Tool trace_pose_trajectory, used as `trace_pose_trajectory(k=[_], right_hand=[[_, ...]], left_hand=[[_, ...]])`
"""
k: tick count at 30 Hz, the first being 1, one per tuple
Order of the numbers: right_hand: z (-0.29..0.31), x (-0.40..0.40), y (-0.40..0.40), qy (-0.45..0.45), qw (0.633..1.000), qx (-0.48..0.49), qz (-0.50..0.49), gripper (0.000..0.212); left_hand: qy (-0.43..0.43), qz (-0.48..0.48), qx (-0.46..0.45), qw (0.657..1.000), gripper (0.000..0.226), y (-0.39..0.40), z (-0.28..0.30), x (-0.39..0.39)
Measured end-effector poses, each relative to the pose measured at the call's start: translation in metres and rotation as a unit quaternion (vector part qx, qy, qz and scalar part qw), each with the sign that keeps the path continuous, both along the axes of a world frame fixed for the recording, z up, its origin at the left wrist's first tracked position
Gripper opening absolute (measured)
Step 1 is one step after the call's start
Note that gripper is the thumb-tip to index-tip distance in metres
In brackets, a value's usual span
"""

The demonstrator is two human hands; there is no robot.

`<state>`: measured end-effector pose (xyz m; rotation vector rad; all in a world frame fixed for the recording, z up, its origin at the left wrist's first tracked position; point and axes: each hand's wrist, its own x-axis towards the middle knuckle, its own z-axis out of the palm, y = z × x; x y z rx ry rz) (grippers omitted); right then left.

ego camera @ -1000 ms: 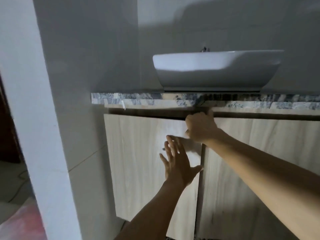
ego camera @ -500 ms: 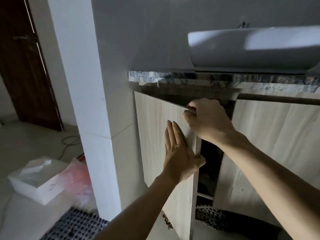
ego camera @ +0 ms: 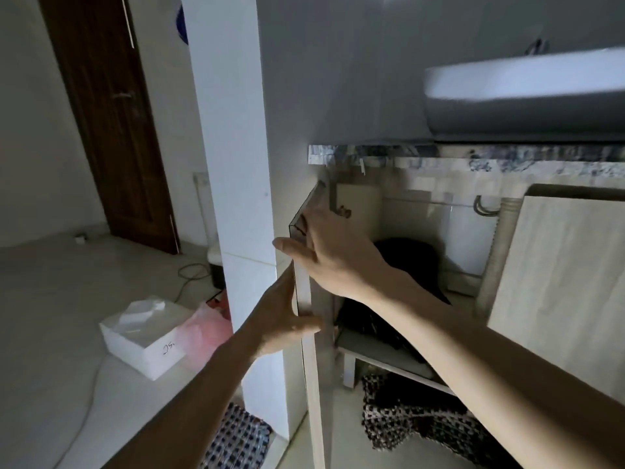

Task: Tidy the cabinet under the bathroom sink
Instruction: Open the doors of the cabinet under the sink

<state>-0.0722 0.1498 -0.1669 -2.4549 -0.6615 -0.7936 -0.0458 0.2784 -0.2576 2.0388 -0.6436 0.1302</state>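
The left cabinet door point(ego camera: 314, 401) stands swung out and I see it edge-on. My left hand point(ego camera: 284, 319) holds its free edge at mid height, fingers behind the outer face and thumb across the edge. My right hand point(ego camera: 328, 252) grips the door's top corner, thumb sticking out left. Inside, a black bundle point(ego camera: 409, 265) lies on the shelf point(ego camera: 382, 357), and a black-and-white patterned cloth point(ego camera: 406, 411) lies below it. The right door point(ego camera: 558, 282) stands ajar.
A white sink point(ego camera: 524, 93) sits on the marble counter point(ego camera: 439, 157) above. A white pillar point(ego camera: 233, 164) stands just left of the door. On the floor lie a white box point(ego camera: 145, 336), a pink bag point(ego camera: 203, 330), a cable point(ego camera: 189, 269) and a checked mat point(ego camera: 236, 438).
The left door went from nearly closed to wide open, pulled out by both hands. The cabinet's inside has come into sight. My view turned left and closer.
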Motion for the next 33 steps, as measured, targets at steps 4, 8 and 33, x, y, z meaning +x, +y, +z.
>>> trace_pose_trajectory(k=[4, 8, 33], right_hand=[[-0.003, 0.007, 0.028, -0.018, 0.998, -0.059, -0.034, 0.049], [0.002, 0.008, 0.052, 0.036, 0.996, -0.078, -0.026, 0.053], [-0.015, -0.011, -0.145, 0.23, 0.941, -0.085, -0.234, 0.065]], left_hand=[[0.004, 0.057, 0.011, 0.998, 0.044, 0.026, 0.003, -0.006], [0.006, 0.159, -0.021, 0.987, 0.02, 0.045, -0.005, -0.002], [-0.092, 0.505, -0.16, 0.843, 0.094, 0.016, 0.016, 0.01]])
